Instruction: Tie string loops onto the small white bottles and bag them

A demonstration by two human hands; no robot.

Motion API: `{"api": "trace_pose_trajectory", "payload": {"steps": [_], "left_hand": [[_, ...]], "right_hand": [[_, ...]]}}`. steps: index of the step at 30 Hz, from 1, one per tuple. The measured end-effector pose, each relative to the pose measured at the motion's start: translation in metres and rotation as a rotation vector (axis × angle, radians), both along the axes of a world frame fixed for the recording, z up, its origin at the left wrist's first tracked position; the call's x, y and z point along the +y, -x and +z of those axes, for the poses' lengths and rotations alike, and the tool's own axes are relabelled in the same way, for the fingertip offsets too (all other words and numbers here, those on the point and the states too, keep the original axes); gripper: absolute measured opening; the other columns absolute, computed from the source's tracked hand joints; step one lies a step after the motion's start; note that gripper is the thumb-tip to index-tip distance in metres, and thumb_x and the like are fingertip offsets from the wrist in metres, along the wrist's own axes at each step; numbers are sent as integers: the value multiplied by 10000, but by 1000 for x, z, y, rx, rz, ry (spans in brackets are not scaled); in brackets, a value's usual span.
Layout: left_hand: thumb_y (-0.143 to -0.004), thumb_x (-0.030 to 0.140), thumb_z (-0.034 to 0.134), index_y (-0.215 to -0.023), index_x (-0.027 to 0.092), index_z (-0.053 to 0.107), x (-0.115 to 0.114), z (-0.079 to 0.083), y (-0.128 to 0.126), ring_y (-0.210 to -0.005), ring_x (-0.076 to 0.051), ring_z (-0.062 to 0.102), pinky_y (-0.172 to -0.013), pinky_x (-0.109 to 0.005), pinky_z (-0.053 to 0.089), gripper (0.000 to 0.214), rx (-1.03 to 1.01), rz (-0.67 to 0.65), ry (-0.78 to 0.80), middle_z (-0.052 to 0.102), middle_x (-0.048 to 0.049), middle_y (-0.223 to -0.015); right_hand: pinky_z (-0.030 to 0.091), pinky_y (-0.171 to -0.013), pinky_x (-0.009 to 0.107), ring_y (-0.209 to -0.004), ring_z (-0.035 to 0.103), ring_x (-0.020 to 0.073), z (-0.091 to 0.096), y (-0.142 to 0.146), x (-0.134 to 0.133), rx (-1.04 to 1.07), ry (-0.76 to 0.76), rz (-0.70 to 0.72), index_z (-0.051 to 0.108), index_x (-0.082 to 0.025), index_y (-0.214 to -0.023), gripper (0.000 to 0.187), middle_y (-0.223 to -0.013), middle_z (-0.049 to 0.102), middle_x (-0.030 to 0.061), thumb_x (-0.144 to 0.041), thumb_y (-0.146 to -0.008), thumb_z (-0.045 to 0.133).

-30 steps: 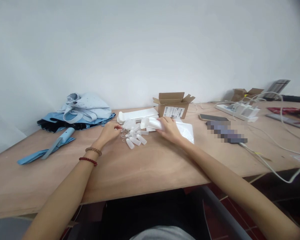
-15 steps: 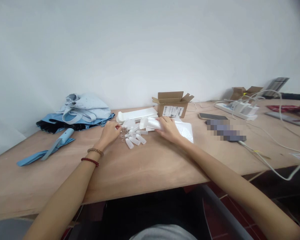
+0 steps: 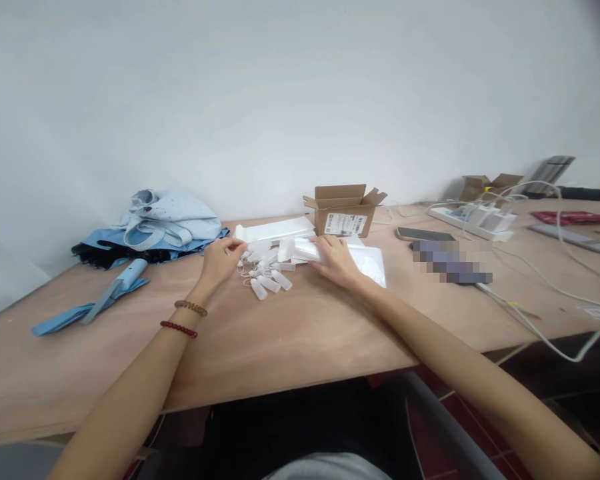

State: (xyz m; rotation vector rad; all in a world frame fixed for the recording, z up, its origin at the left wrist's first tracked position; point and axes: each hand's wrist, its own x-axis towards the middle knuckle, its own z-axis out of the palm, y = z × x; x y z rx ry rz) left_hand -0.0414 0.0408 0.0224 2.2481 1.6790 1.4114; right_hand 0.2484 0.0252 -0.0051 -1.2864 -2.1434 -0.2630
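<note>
My left hand (image 3: pixel 222 259) is at the left edge of a pile of small white tags (image 3: pixel 281 279), which have thin loops. Its thumb and forefinger are pinched together; anything between them is too small to make out. My right hand (image 3: pixel 338 260) is closed over a white plastic-wrapped packet (image 3: pixel 304 249) on the right of the pile. Part of the packet is hidden under the fingers. Clear plastic (image 3: pixel 371 263) lies flat beneath and beside this hand. Behind the pile rests a long white packet (image 3: pixel 279 229).
An open cardboard box (image 3: pixel 344 212) stands behind my right hand. To the left lie a blue umbrella (image 3: pixel 114 291) and a pale cloth bag (image 3: pixel 176 219). A phone (image 3: pixel 424 234), a power strip (image 3: pixel 490 229) and white cables are on the right side of the wooden table (image 3: pixel 280 340).
My left hand has shifted slightly right, its pinched fingertips now closer to the pile. The right hand stays on the packet. At the far right, another person's hand has gone out of view.
</note>
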Motion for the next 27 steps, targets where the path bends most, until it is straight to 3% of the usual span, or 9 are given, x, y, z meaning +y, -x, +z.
{"api": "trace_pose_trajectory", "payload": {"steps": [12,20,23,27], "left_hand": [[-840,297,540,-751,182,681,-27,-4,-46,-740,-189,584,-735,-329,468,203,113,-253,-113,697,-44,-747],[-797,215,567,-908,212,752,-33,-5,-55,-861,-195,627,-796,-322,495,215,77,-413,9,742,-41,-917],[-792,188,532,-900,211,759,-32,-2,-51,-778,-173,637,-744,-291,499,253,26,-324,29,742,-33,-883],[-787,197,498,-838,171,751,-19,5,-27,-744,-180,645,-748,-286,489,259,-43,-46,17,745,-42,-828]], "right_hand": [[345,-899,421,-1104,486,301,3,5,-6,-21,-20,70,505,-196,-1219,413,-1206,570,123,-265,-819,580],[340,-928,424,-1125,491,290,6,11,-14,-4,-57,169,509,-182,-1210,421,-1196,582,125,-231,-802,601],[342,-927,428,-1120,494,291,6,11,-13,7,-48,162,510,-186,-1207,406,-1192,585,121,-230,-810,586],[348,-918,436,-1109,494,301,5,5,-9,20,-28,120,511,-186,-1207,412,-1205,577,123,-231,-804,586]]}}
